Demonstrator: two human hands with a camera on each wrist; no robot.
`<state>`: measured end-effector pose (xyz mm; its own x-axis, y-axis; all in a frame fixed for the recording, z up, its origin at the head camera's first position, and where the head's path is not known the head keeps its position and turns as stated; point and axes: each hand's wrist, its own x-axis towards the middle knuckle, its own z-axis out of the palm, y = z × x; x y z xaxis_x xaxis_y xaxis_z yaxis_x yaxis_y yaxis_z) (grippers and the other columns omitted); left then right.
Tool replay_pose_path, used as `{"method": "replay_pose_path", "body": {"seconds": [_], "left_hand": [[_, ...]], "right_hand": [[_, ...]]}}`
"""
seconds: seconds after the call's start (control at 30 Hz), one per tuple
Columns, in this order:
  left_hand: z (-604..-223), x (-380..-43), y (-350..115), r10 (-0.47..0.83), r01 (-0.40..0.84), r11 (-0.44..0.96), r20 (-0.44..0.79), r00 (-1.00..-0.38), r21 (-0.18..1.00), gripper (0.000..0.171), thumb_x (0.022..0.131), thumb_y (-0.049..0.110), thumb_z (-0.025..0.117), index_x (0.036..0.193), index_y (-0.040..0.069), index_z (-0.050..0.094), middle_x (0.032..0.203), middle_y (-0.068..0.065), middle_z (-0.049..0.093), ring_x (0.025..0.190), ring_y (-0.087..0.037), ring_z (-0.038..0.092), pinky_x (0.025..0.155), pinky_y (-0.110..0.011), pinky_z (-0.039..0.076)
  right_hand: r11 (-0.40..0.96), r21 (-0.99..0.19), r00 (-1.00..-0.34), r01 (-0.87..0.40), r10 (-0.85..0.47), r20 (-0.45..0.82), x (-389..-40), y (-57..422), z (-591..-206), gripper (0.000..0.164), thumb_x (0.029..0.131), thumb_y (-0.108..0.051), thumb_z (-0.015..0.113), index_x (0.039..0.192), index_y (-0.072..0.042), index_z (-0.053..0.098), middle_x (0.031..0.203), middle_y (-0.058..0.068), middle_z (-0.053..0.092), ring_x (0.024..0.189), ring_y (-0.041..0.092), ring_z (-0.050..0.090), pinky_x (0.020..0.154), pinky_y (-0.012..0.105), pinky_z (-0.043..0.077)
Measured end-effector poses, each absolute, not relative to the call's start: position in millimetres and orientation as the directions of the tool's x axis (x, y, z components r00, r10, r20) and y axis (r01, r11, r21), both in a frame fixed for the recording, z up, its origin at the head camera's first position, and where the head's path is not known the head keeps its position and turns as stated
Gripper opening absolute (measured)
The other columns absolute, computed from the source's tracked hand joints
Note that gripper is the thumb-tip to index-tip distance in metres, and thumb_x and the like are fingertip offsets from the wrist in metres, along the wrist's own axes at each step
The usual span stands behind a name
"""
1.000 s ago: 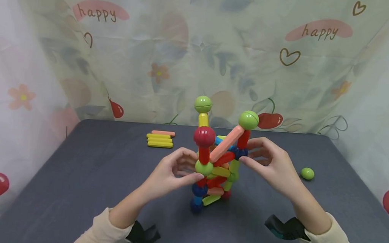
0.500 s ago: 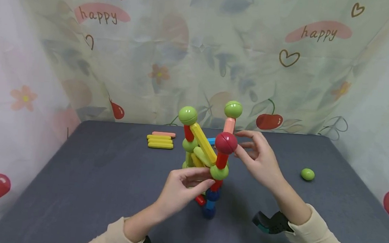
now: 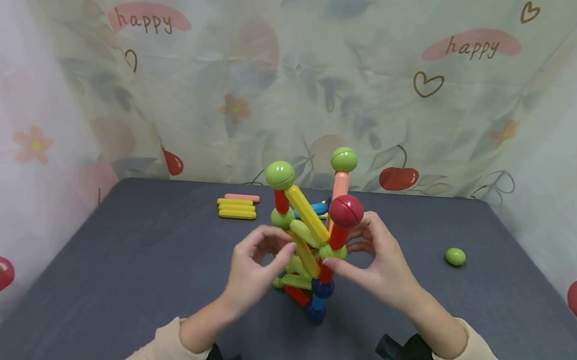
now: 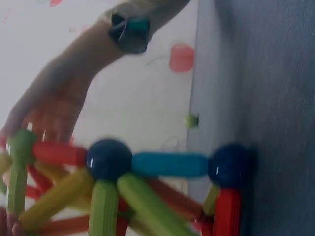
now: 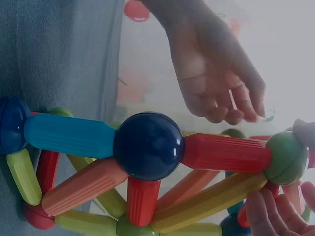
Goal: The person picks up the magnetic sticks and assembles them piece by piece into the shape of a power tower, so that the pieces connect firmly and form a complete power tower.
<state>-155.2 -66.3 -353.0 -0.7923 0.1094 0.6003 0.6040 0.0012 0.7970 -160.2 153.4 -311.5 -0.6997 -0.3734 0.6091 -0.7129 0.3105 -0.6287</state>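
Observation:
A tower of coloured toy building sticks and balls [image 3: 311,218] stands upright on the table, joined with green, dark blue and red balls. My right hand [image 3: 386,261] pinches the green ball [image 3: 332,253] on its near corner post, thumb in front and fingers behind. In the right wrist view those fingers [image 5: 275,214] reach round the same green ball [image 5: 286,157]. My left hand [image 3: 258,271] hovers at the tower's left side, thumb and fingers loosely bent with nothing between them. A red ball [image 3: 346,211] sits above the pinched one. Two green balls top the other visible posts.
Several loose yellow sticks [image 3: 237,209] and one pink stick [image 3: 242,198] lie at the back left of the grey table [image 3: 160,260]. A single green ball [image 3: 455,256] rests at the right. A printed curtain [image 3: 297,73] hangs behind the table.
The tower has been turned, bringing another side to face me. My left hand has let go of the near post's green ball, and my right hand has come down to pinch it.

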Motion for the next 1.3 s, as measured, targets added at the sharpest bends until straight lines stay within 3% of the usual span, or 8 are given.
{"method": "replay_pose_path", "body": {"seconds": [0.13,0.3,0.4,0.6,0.77,1.0,1.17,1.3], "left_hand": [[-353.4,-168.5,-73.3,0.018,0.582,0.037,0.582,-0.813,0.812,0.032,0.086,-0.007,0.063,0.115,-0.007,0.049,0.104,-0.018,0.056,0.094,-0.012,0.057,0.084,-0.026,0.051],[-357.0,-176.3,-80.4,0.123,0.468,0.075,0.457,-0.881,0.881,0.042,0.091,0.0,0.063,0.13,0.0,0.047,0.12,-0.018,0.056,0.109,-0.025,0.058,0.094,-0.032,0.05],[-359.3,-175.6,-83.2,0.186,0.455,0.093,0.433,-0.882,0.886,0.035,0.091,0.003,0.064,0.125,0.001,0.053,0.114,-0.018,0.061,0.103,-0.024,0.062,0.091,-0.031,0.052],[-361.4,-169.4,-85.6,0.269,0.459,0.069,0.427,-0.864,0.886,0.022,0.09,0.002,0.065,0.112,0.0,0.061,0.104,-0.017,0.066,0.093,-0.007,0.064,0.084,-0.028,0.054],[-362.4,-171.9,-89.1,0.364,0.444,0.08,0.389,-0.846,0.892,0.013,0.09,0.003,0.065,0.102,0.0,0.064,0.099,-0.016,0.067,0.086,-0.007,0.065,0.079,-0.03,0.056],[-371.2,-218.5,-121.6,0.22,0.378,0.38,0.315,-0.923,0.844,0.014,0.091,0.013,0.067,0.102,0.004,0.068,0.097,-0.01,0.07,0.089,-0.018,0.066,0.084,-0.038,0.055],[-381.0,-254.1,-155.8,0.108,0.213,0.599,0.185,-0.977,0.772,0.023,0.092,0.015,0.066,0.111,0.001,0.067,0.111,-0.016,0.066,0.104,-0.031,0.063,0.091,-0.046,0.051],[-390.0,-270.8,-175.3,0.113,0.148,0.737,0.095,-0.989,0.659,0.031,0.093,0.014,0.064,0.12,0.0,0.063,0.124,-0.022,0.057,0.116,-0.038,0.054,0.1,-0.051,0.044]], "right_hand": [[0.317,-0.657,-0.728,-0.684,-0.351,0.589,-161.7,156.0,-310.8,0.054,0.072,0.008,0.079,0.116,0.001,0.049,0.102,0.007,0.06,0.092,0.002,0.06,0.074,0.021,0.056],[0.305,-0.702,-0.763,-0.644,-0.331,0.556,-169.0,162.4,-312.9,0.044,0.077,0.007,0.074,0.114,0.001,0.05,0.107,0.001,0.061,0.097,0.001,0.061,0.079,0.02,0.055],[0.266,-0.723,-0.765,-0.637,-0.328,0.554,-176.2,168.1,-315.8,0.038,0.08,0.01,0.07,0.113,0.002,0.052,0.107,-0.008,0.061,0.099,0.001,0.062,0.082,0.019,0.054],[0.19,-0.772,-0.781,-0.607,-0.32,0.536,-189.5,179.4,-318.9,0.029,0.088,0.011,0.058,0.116,0.008,0.053,0.11,-0.013,0.061,0.103,0.003,0.061,0.085,0.018,0.052],[0.182,-0.809,-0.81,-0.558,-0.33,0.485,-195.6,185.2,-318.5,0.028,0.094,0.005,0.053,0.12,-0.006,0.058,0.112,-0.015,0.061,0.106,0.002,0.061,0.086,0.017,0.051],[0.156,-0.825,-0.81,-0.543,-0.359,0.465,-198.9,187.4,-318.4,0.033,0.095,0.003,0.053,0.121,-0.015,0.058,0.115,-0.015,0.061,0.107,0.003,0.061,0.087,0.018,0.051],[0.119,-0.836,-0.805,-0.535,-0.373,0.462,-200.0,188.1,-319.2,0.036,0.095,0.005,0.052,0.12,-0.021,0.058,0.115,-0.014,0.061,0.106,0.002,0.061,0.087,0.018,0.051],[0.094,-0.844,-0.802,-0.528,-0.382,0.459,-200.0,188.2,-319.3,0.037,0.095,0.005,0.052,0.12,-0.022,0.057,0.116,-0.014,0.06,0.107,0.003,0.061,0.087,0.018,0.052]]}}
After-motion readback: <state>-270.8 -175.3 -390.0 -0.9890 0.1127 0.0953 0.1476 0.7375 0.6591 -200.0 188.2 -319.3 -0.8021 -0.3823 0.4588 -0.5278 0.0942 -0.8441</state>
